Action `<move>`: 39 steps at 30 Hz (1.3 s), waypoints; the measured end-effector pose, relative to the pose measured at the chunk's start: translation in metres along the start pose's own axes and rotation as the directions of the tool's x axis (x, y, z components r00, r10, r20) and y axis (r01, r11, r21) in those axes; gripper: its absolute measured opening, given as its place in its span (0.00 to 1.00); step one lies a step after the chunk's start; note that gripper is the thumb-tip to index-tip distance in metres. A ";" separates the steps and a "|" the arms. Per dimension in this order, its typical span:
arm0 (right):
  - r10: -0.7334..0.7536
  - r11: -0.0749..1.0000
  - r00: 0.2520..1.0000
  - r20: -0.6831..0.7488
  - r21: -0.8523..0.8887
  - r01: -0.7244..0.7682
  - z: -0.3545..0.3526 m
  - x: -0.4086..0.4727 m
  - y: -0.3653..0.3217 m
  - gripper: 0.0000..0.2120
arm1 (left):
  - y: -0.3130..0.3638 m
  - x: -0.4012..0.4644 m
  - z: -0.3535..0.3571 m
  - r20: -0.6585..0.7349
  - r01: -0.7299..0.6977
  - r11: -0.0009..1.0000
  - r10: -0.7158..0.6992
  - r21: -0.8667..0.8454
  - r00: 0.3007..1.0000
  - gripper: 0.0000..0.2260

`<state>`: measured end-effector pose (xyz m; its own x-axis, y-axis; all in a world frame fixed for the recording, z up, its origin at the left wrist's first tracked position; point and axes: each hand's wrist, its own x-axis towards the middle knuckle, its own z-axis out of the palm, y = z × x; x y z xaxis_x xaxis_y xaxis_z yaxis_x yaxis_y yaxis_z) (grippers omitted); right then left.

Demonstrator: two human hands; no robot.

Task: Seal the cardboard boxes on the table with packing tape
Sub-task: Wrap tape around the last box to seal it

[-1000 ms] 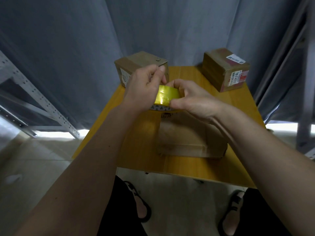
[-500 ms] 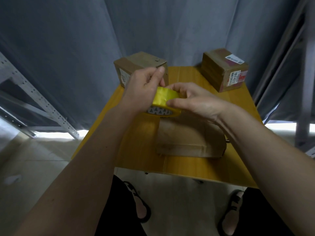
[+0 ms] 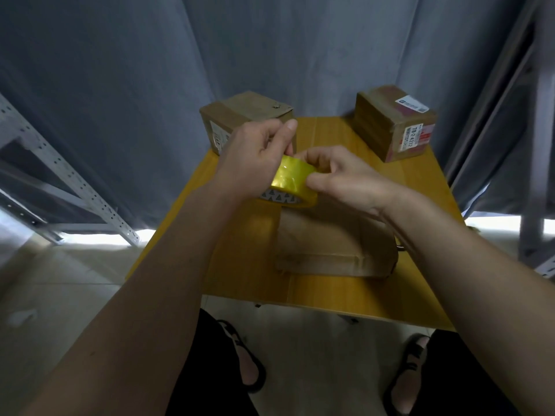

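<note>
I see both hands raised over the near box (image 3: 333,241). Left hand (image 3: 255,163) grips the yellow tape roll (image 3: 292,183), thumb up; right hand (image 3: 345,178) pinches its top edge w/ thumb & fingers. Count: 1 roll, 3 cardboard boxes on the table (image 3: 240,259): near-centre, far-left (image 3: 240,115), far-right (image 3: 393,121).

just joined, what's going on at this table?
A person holds a yellow tape roll in both hands above the nearest cardboard box. The left hand grips the roll while the right hand picks at its surface, apparently hunting the tape end. No tape is pulled out yet. Two more boxes sit at the table's far edge.
</note>
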<state>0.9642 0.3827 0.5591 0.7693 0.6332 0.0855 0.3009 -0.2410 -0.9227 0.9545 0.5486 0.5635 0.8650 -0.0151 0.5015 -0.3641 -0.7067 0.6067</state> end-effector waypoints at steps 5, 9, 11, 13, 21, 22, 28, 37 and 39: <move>0.000 0.997 0.999 -0.040 0.081 0.003 0.003 0.003 0.000 0.13 | 0.002 0.002 0.000 0.001 -0.007 1.000 0.007 0.012 1.000 0.21; -0.008 0.992 1.000 0.028 0.125 0.005 -0.005 0.001 0.003 0.14 | 0.001 0.002 0.001 0.025 -0.016 1.000 0.016 0.015 1.000 0.21; -0.022 0.985 0.997 0.069 0.174 0.010 -0.007 0.000 0.005 0.12 | 0.001 0.003 0.001 0.044 -0.022 1.000 0.021 0.013 0.999 0.21; -0.021 0.979 0.996 0.091 0.206 0.002 -0.009 0.000 0.007 0.10 | 0.002 0.003 0.001 0.056 -0.022 1.000 0.021 0.012 0.998 0.21; 0.018 0.989 0.960 0.278 0.138 -0.059 -0.031 -0.002 0.008 0.20 | 0.008 0.011 -0.001 0.067 -0.030 0.999 0.032 -0.026 0.997 0.20; 0.032 0.993 0.962 0.270 0.104 -0.062 -0.032 -0.002 0.008 0.21 | 0.008 0.011 0.001 0.025 -0.019 0.999 0.020 -0.039 0.999 0.19; 0.082 0.926 0.960 -0.269 0.377 0.026 -0.013 0.008 0.018 0.14 | 0.010 -0.005 0.018 -0.331 -0.069 0.996 0.086 0.061 0.940 0.07; 0.061 0.974 0.877 -0.478 0.218 0.051 0.002 0.010 0.023 0.16 | 0.015 -0.026 0.041 -0.390 -0.089 0.996 0.094 0.031 0.916 0.10; 0.061 0.981 0.869 -0.491 0.192 0.040 0.005 0.010 0.025 0.16 | 0.016 -0.027 0.041 -0.411 -0.070 0.995 0.091 0.065 0.907 0.08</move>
<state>0.9765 0.3866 0.5352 0.9635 0.1749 0.2028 0.2176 -0.0696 -0.9736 0.9397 0.5087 0.5344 0.6100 0.2126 0.7633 -0.4005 -0.7485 0.5285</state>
